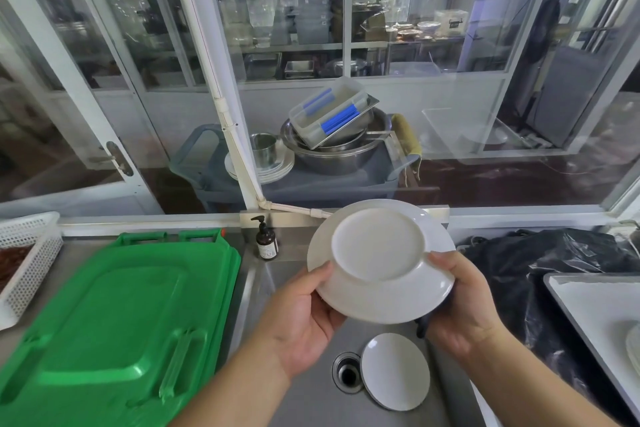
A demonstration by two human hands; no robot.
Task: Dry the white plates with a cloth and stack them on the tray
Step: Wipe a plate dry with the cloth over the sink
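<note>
Hands hold a white plate [381, 260] over the steel sink [311, 402], its underside and foot ring turned toward the camera. The left hand [304, 319] grips the plate's lower left rim, thumb curled onto the back. The right hand [464, 305] grips the right rim, thumb lying on the back near the foot ring, and a dark cloth [424, 324] is bunched between that hand and the plate, mostly hidden behind the rim.

Below them a second white plate [394, 371] lies in the sink basin, just beside the drain [348, 373] and partly overlapping its edge. At the far right a white tray [588, 308] sits on the worktop, with the edge of another plate [633, 343] on it at the picture's border. A black plastic bag [547, 260] is heaped behind and beside the tray.

Left of the sink lie stacked green cutting boards [117, 322], and a white perforated basket [27, 260] stands at the far left. A brown pump bottle [267, 241] stands upright at the sink's back edge. Beyond the glass, a grey cart [311, 180] carries metal bowls [339, 146], plates and a clear container with blue clips [329, 111].
</note>
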